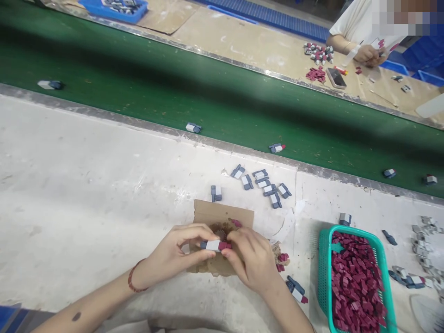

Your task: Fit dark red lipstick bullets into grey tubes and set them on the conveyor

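Between thumb and fingers, my left hand [185, 245] grips a small white-and-blue plastic part [212, 245]. At its right end is a dark red piece [224, 245], which my right hand [251, 259] pinches; the two pieces meet, but I cannot tell how firmly they are joined. Both hands are over a stained sheet of brown cardboard [222, 211]. One loose red piece [236, 223] lies on the cardboard behind my right fingers. Just right of that hand are more red pieces [281, 262] and a blue-white part with a red end [297, 291].
A green basket [322, 277] full of red pieces stands at right. Several blue-white parts [267, 187] lie behind the cardboard. Beyond them runs a green conveyor belt [145, 101] carrying similar parts. Across it, a co-worker's hands [371, 55] handle something small near a phone [336, 77].
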The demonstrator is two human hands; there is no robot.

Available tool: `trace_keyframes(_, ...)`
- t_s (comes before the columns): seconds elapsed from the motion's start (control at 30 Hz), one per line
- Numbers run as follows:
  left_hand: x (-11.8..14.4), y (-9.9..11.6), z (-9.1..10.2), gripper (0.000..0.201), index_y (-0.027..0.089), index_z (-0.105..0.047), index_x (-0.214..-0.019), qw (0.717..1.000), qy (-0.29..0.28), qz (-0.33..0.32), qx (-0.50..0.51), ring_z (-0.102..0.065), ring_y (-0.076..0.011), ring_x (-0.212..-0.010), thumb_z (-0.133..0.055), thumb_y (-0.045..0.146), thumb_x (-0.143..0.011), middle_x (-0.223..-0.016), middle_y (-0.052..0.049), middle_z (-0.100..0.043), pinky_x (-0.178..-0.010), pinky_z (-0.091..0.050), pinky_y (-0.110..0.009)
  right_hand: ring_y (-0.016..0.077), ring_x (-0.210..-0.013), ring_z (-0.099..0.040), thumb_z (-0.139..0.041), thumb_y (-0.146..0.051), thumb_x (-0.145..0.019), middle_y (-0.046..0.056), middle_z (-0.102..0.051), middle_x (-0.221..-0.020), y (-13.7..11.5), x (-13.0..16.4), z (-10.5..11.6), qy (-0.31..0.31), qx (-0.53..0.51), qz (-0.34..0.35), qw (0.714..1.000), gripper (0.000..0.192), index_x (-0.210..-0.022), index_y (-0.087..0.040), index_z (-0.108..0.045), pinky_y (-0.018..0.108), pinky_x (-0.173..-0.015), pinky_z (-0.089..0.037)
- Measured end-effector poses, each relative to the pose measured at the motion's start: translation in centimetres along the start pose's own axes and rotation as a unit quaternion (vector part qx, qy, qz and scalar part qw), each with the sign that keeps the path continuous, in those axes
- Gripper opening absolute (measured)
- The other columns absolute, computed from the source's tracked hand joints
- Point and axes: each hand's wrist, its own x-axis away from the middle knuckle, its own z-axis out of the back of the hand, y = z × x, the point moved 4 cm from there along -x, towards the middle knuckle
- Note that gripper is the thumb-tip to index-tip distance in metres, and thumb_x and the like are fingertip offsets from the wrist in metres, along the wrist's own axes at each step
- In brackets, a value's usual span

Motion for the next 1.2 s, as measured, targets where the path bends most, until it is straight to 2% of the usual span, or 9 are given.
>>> trace_keyframes(0.13,0.0,0.8,0.1,0.012,0.019,-0.077,-0.091,0.997,-0.053,-0.015,-0.058,-0.066,-0.0181,-0.069,-0.070,0.024,-0.082,-0.080,-0.006,-0.073,-0.062,-0.053,-0.024,0.0158,-0.054,-0.048,-0.018,-0.029,-0.105,0.003,-0.056,-0.059,-0.7,0.2,-0.2,-0.039,0.086,0.053,0.994,0.053,-0.068,-0.019,-0.054,0.029,-0.049,-0.034)
trace_keyframes(0.3,-1.0,1.2,-0.2,0.015,0.018,-0.076,-0.089,0.994,-0.078,-0.011,-0.079,-0.067,-0.0196,-0.071,-0.069,0.029,-0.083,-0.082,-0.008,-0.075,-0.063,-0.054,-0.025,0.0156,-0.056,-0.050,-0.015,-0.028,-0.106,0.003,-0.057,-0.062,-0.7,0.4,-0.3,-0.036,0.090,0.015,0.995,0.053,-0.071,-0.018,-0.054,0.028,-0.051,-0.035)
trace_keyframes(0.5,-7.8,3.5,0.2,0.023,0.018,-0.075,-0.087,0.979,-0.159,-0.021,-0.127,-0.070,-0.0233,-0.084,-0.066,0.038,-0.080,-0.094,-0.008,-0.076,-0.072,-0.056,-0.028,0.0199,-0.070,-0.063,-0.023,-0.034,-0.104,0.007,-0.068,-0.082,1.4,1.1,1.5,0.025,0.064,-0.124,0.990,0.040,-0.108,-0.017,-0.059,0.030,-0.062,-0.046)
trace_keyframes(0.63,-16.2,4.5,3.1,0.039,0.015,-0.071,-0.101,0.955,0.034,-0.012,-0.293,-0.067,-0.0227,-0.091,-0.063,0.046,-0.080,-0.102,-0.008,-0.075,-0.083,-0.052,-0.028,0.0199,-0.083,-0.068,-0.033,-0.028,-0.101,0.006,-0.072,-0.092,1.5,1.7,2.1,0.004,0.022,-0.199,0.980,0.030,-0.115,-0.018,-0.057,0.029,-0.073,-0.052)
trace_keyframes(0.77,-21.4,4.5,4.0,0.041,0.008,-0.066,-0.105,0.930,0.096,-0.028,-0.353,-0.060,-0.0274,-0.101,-0.053,0.042,-0.087,-0.108,-0.011,-0.071,-0.095,-0.045,-0.036,0.0177,-0.086,-0.069,-0.044,-0.025,-0.098,0.004,-0.074,-0.097,0.3,1.6,2.1,-0.067,0.005,-0.159,0.985,0.019,-0.107,-0.021,-0.061,0.026,-0.075,-0.052)
trace_keyframes(0.9,-21.9,3.9,4.7,0.038,0.008,-0.063,-0.108,0.907,0.086,-0.053,-0.409,-0.049,-0.0329,-0.121,-0.051,0.039,-0.090,-0.117,-0.012,-0.065,-0.108,-0.031,-0.044,0.0163,-0.077,-0.066,-0.044,-0.018,-0.097,0.003,-0.070,-0.083,1.1,3.5,7.1,0.045,0.027,-0.189,0.981,0.021,-0.091,-0.021,-0.063,0.025,-0.069,-0.050)
trace_keyframes(1.0,-20.8,3.4,5.7,0.037,0.008,-0.059,-0.113,0.880,0.067,-0.074,-0.465,-0.039,-0.0364,-0.129,-0.053,0.036,-0.089,-0.125,-0.015,-0.059,-0.110,-0.025,-0.049,0.0203,-0.084,-0.063,-0.047,-0.016,-0.094,0.005,-0.067,-0.087,3.6,6.9,12.6,0.122,0.127,-0.270,0.947,0.017,-0.091,-0.021,-0.063,0.030,-0.074,-0.050)
trace_keyframes(1.1,-19.7,3.0,6.4,0.037,0.009,-0.059,-0.112,0.854,0.024,-0.074,-0.514,-0.045,-0.0379,-0.122,-0.051,0.037,-0.091,-0.122,-0.016,-0.057,-0.106,-0.031,-0.048,0.0252,-0.093,-0.062,-0.049,-0.010,-0.088,0.007,-0.067,-0.096,6.8,10.4,15.6,0.066,0.248,-0.298,0.919,0.021,-0.095,-0.021,-0.064,0.037,-0.079,-0.049)
trace_keyframes(1.2,-19.1,3.0,6.5,0.034,0.012,-0.059,-0.110,0.850,-0.002,-0.060,-0.524,-0.050,-0.0344,-0.114,-0.048,0.039,-0.093,-0.117,-0.013,-0.056,-0.098,-0.039,-0.039,0.0263,-0.090,-0.063,-0.049,-0.004,-0.083,0.009,-0.068,-0.099,9.8,12.5,15.7,-0.007,0.293,-0.314,0.903,0.025,-0.094,-0.020,-0.065,0.038,-0.076,-0.051)
